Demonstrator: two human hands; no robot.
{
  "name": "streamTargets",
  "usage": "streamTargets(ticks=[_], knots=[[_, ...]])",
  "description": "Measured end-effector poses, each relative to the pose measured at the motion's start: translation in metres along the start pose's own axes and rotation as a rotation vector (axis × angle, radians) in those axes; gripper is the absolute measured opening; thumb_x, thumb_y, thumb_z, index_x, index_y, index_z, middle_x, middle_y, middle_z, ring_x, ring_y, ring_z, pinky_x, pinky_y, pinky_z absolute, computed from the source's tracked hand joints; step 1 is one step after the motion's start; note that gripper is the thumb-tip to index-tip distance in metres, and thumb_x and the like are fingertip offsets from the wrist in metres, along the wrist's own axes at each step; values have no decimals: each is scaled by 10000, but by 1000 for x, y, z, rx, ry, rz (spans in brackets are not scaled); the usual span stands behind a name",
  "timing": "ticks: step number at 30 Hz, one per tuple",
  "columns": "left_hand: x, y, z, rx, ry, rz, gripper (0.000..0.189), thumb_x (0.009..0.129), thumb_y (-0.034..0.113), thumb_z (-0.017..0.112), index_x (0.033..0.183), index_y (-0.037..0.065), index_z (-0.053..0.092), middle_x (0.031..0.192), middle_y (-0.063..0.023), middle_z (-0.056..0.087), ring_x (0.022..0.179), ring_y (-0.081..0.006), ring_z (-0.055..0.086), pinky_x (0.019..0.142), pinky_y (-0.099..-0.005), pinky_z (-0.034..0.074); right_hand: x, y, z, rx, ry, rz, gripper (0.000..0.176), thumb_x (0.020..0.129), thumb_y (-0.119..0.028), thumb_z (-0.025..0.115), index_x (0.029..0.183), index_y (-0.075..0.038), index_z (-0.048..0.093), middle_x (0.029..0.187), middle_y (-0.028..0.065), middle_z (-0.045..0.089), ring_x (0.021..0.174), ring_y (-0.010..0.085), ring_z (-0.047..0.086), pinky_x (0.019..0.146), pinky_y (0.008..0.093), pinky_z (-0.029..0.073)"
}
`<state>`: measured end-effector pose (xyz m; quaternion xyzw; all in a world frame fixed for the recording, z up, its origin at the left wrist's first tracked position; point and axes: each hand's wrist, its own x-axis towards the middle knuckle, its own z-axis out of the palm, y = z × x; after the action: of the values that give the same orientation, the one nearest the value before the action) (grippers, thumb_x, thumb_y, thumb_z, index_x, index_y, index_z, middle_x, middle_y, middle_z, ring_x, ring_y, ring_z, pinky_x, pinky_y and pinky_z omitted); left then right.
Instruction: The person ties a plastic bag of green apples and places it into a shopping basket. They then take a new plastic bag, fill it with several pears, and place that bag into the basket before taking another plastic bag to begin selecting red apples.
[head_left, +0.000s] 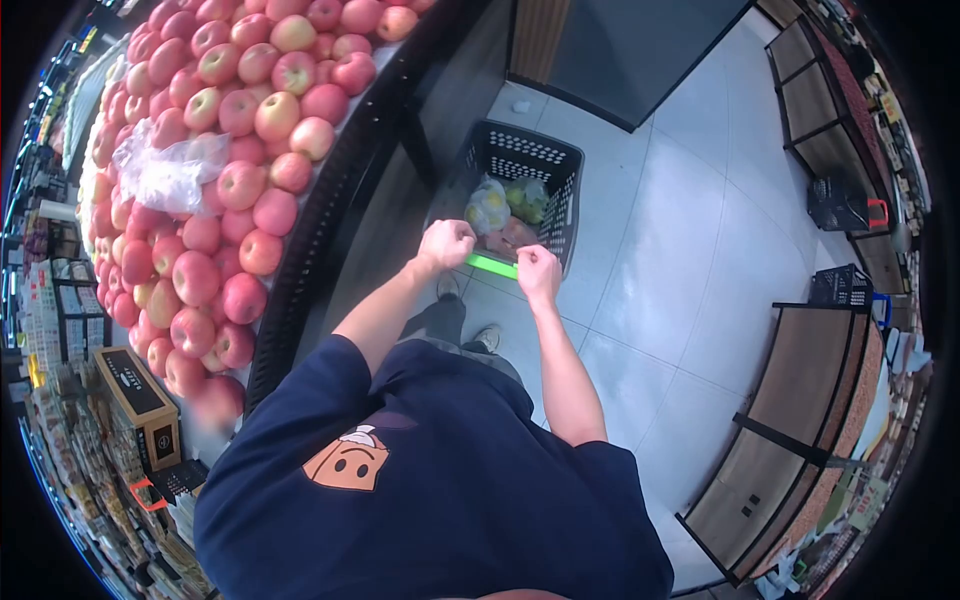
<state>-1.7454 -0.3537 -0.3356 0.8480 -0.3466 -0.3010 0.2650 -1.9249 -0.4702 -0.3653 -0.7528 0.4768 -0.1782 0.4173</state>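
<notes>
My left hand (447,243) is closed at the left end of a bright green basket handle (493,265). Closer to the handle's right end, my right hand (539,272) has thumb and fingers pinched together. What the closed fingers hold, I cannot tell. Just beyond them stands a black perforated shopping basket (566,160) on the floor. Inside it lie a clear bag of pale yellowish produce (488,207), a bag of green produce (527,200) and pinkish fruit (512,237), partly hidden by my right hand.
A large pile of red apples (240,185) fills the dark-edged display stand on my left, a crumpled clear plastic bag (175,165) on top. A cardboard box (140,405) stands at lower left. Pale floor tiles (670,260) stretch right, towards wood-panelled stands (790,400) and black baskets (838,205).
</notes>
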Motion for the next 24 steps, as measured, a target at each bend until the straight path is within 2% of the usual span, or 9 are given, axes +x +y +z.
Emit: streamTargets(ticks=[2,5,11,12,15,18,21,24], knots=[[14,8,-4,-19,0,15,300,693,191,543,855,50,753,787,-159,714,775,-303,704,763,-384,558,15,-7,-5,-38,-37,51,165,821,-190,630,827,-94,764,759,129,723,713,279,711,646,371,529],[46,11,-9,-21,25,34,294,696,186,544,851,46,750,774,-160,709,759,-301,701,752,-383,557,47,-16,-2,-21,-51,109,164,821,-189,630,838,-97,764,751,122,721,703,272,707,644,373,529],[100,21,-14,-72,-24,30,291,701,173,540,859,50,751,775,-158,712,760,-301,705,755,-385,559,99,-13,1,5,-31,29,152,820,-135,626,841,-56,754,746,129,717,685,239,698,643,339,522],[110,20,-14,-85,-49,-7,263,736,207,549,852,98,758,828,-169,715,840,-354,692,830,-433,550,109,-9,5,23,-12,0,153,824,-114,619,852,-42,751,753,132,716,683,226,695,639,327,517],[137,21,-17,-32,-68,-7,248,756,220,557,854,126,764,846,-169,719,856,-355,693,842,-444,550,134,-15,6,4,-14,-33,159,830,-106,616,865,-36,754,761,121,723,684,202,692,640,327,518],[159,25,-25,-86,-96,0,240,773,218,550,850,123,757,851,-162,721,863,-356,690,856,-444,543,160,-19,9,18,-68,65,166,837,-88,610,873,-17,756,778,97,735,721,158,695,668,299,527],[172,31,-36,-148,-98,27,237,779,221,546,838,116,751,852,-165,719,857,-359,686,854,-446,538,179,-12,18,11,10,-10,119,821,-99,651,841,-54,759,722,93,717,655,176,686,606,313,503],[185,32,-39,-146,-130,38,239,777,228,552,844,113,750,857,-158,723,870,-350,689,865,-442,536,192,-16,13,-50,-66,58,161,826,-92,616,868,-36,761,755,90,729,684,156,678,647,301,513]])
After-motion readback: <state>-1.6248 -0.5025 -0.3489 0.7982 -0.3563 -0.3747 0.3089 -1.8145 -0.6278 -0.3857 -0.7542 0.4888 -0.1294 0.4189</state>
